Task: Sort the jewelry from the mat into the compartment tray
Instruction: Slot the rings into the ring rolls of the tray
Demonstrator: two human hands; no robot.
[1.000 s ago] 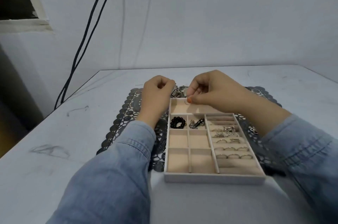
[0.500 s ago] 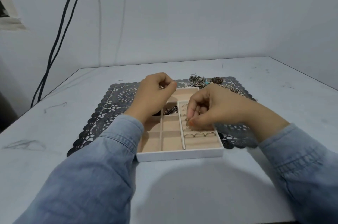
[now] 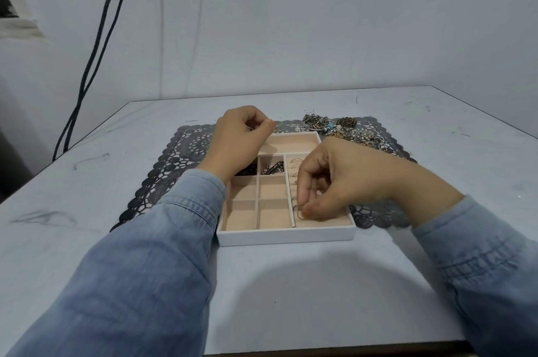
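Note:
A white compartment tray (image 3: 286,235) with beige lining sits on a dark lace mat (image 3: 174,158). My right hand (image 3: 334,182) is low over the tray's right ring rows and pinches a thin ring (image 3: 298,209) at the nearest row. My left hand (image 3: 240,141) hovers curled over the tray's far left corner, with small metal pieces showing between its fingers. One middle compartment holds silver jewelry (image 3: 272,168); a dark piece (image 3: 247,171) lies in the compartment to its left, partly hidden by my wrist. A jewelry pile (image 3: 334,126) lies on the mat behind the tray.
The grey table (image 3: 320,284) has its front edge near me and its left edge toward the wall. Two black cables (image 3: 96,51) hang down the wall at the left. A loose ring (image 3: 278,129) lies on the mat just behind the tray.
My right hand came from the tray's far end toward me along the ring rows, down to the nearest row. My left hand stayed curled over the far left corner. The view shifted.

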